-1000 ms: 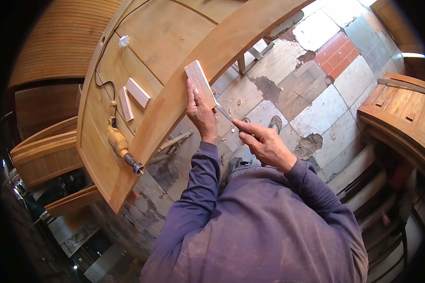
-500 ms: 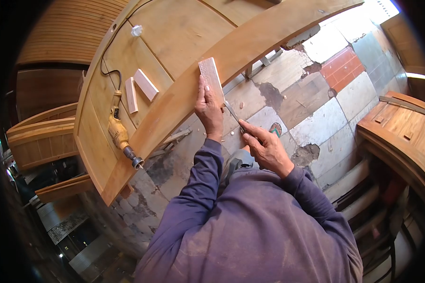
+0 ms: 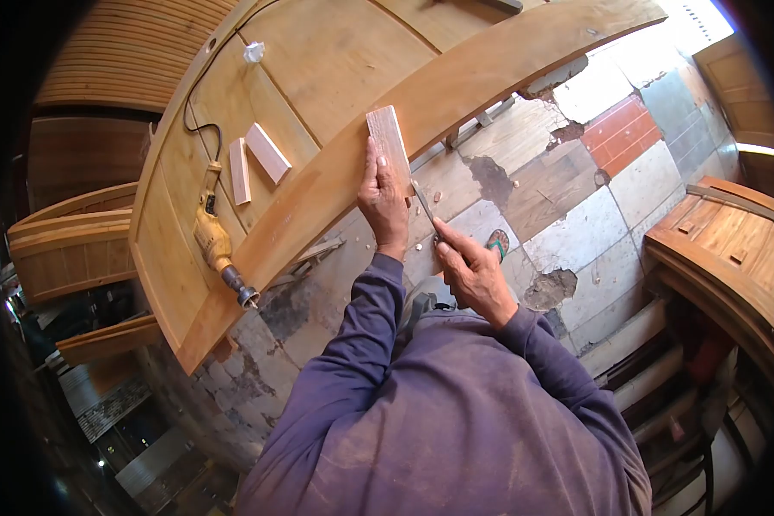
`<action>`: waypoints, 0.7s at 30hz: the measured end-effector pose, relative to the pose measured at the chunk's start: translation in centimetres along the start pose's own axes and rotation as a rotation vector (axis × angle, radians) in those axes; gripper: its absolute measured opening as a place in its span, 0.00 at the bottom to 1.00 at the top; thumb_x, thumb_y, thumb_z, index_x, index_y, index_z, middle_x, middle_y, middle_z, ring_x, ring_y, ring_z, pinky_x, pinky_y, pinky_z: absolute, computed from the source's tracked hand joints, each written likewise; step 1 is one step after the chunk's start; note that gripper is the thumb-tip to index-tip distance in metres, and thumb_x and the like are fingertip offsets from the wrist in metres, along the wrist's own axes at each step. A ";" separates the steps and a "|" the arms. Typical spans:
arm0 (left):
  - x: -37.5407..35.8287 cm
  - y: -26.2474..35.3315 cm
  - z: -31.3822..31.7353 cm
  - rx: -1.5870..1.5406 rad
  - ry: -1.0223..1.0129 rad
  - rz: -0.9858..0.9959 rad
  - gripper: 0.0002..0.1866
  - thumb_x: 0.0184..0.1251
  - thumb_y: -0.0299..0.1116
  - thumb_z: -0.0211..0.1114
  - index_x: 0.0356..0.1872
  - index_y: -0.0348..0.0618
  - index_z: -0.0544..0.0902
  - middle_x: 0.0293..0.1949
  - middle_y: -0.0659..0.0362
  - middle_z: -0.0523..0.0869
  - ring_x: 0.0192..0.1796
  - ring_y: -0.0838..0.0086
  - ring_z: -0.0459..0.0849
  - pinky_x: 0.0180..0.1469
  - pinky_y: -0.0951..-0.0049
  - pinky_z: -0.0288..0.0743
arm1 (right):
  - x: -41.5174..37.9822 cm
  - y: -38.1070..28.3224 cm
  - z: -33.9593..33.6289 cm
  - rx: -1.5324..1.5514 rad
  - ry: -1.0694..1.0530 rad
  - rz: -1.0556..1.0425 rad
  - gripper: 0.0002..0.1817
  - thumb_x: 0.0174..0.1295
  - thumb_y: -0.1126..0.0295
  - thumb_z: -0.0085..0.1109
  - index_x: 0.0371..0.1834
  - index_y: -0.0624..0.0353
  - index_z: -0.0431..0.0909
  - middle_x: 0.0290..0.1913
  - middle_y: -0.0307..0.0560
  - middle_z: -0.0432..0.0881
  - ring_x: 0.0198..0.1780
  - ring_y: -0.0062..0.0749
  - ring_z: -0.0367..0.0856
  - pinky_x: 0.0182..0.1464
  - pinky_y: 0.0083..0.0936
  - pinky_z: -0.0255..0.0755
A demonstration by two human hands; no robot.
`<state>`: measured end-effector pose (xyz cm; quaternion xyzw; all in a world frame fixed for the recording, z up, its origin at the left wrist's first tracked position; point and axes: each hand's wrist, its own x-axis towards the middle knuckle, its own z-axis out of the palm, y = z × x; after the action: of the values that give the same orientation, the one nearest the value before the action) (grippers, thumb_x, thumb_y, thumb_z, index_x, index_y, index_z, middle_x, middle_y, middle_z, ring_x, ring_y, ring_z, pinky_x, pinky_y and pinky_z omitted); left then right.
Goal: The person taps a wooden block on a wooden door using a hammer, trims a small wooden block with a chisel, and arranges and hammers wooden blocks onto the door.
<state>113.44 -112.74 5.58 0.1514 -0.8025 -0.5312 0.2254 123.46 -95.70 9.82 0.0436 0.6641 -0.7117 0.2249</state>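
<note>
My left hand (image 3: pixel 383 203) is closed round the lower part of a small pale wooden block (image 3: pixel 390 136), pressing it against the curved edge board of a large wooden panel. In my right hand (image 3: pixel 475 273) is a chisel (image 3: pixel 424 201) with a narrow metal blade. Its tip touches the block's lower right edge, close to my left fingers. Most of the handle is hidden in my grip.
Left of my hands, a yellow power drill (image 3: pixel 213 232) lies on the wooden panel (image 3: pixel 335 56), its cord trailing upward. Two pale wood pieces (image 3: pixel 267 153) and a crumpled white scrap (image 3: pixel 254 52) lie nearby. Wood chips dot the broken tile floor (image 3: pixel 576 215). Another wooden panel (image 3: pixel 731 245) stands at right.
My right hand and the chisel have shifted slightly down and left. The block stays in my left hand, and the view has moved a little.
</note>
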 end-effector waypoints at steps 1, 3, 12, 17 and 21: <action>0.0 0.0 0.0 -0.005 -0.002 -0.012 0.24 0.89 0.36 0.54 0.78 0.40 0.75 0.66 0.46 0.88 0.55 0.76 0.88 0.58 0.71 0.81 | -0.2 0.3 0.2 0.024 0.006 0.003 0.23 0.80 0.67 0.60 0.76 0.52 0.79 0.34 0.39 0.78 0.29 0.18 0.75 0.34 0.22 0.72; 0.0 0.1 0.0 -0.017 -0.001 -0.016 0.24 0.89 0.36 0.54 0.78 0.40 0.74 0.66 0.46 0.88 0.55 0.76 0.88 0.58 0.71 0.81 | -0.4 0.5 0.5 0.070 0.013 0.011 0.23 0.80 0.66 0.60 0.75 0.53 0.79 0.34 0.38 0.78 0.29 0.17 0.75 0.33 0.22 0.71; -0.2 -0.7 0.0 -0.040 -0.002 -0.041 0.24 0.88 0.35 0.55 0.77 0.39 0.75 0.67 0.47 0.87 0.56 0.76 0.88 0.57 0.72 0.81 | 1.3 -0.8 0.3 0.101 0.014 0.040 0.23 0.80 0.63 0.59 0.76 0.49 0.79 0.27 0.31 0.75 0.27 0.15 0.74 0.29 0.20 0.70; 0.0 -1.1 0.0 -0.075 -0.004 -0.038 0.23 0.88 0.35 0.55 0.77 0.39 0.75 0.67 0.49 0.87 0.55 0.77 0.88 0.57 0.73 0.81 | 1.4 -0.8 -0.6 0.057 -0.020 0.086 0.24 0.81 0.60 0.57 0.77 0.50 0.78 0.27 0.33 0.77 0.25 0.15 0.74 0.27 0.20 0.70; -0.2 -1.3 -0.2 -0.026 -0.005 -0.029 0.23 0.87 0.35 0.56 0.77 0.41 0.76 0.63 0.51 0.90 0.50 0.79 0.87 0.53 0.73 0.81 | 2.1 -1.2 -0.5 0.107 -0.039 0.123 0.24 0.81 0.60 0.57 0.77 0.49 0.77 0.27 0.32 0.76 0.25 0.15 0.74 0.26 0.21 0.70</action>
<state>113.71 -113.32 4.42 0.1587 -0.7940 -0.5451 0.2175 120.99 -95.80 10.11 0.0825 0.6167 -0.7317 0.2784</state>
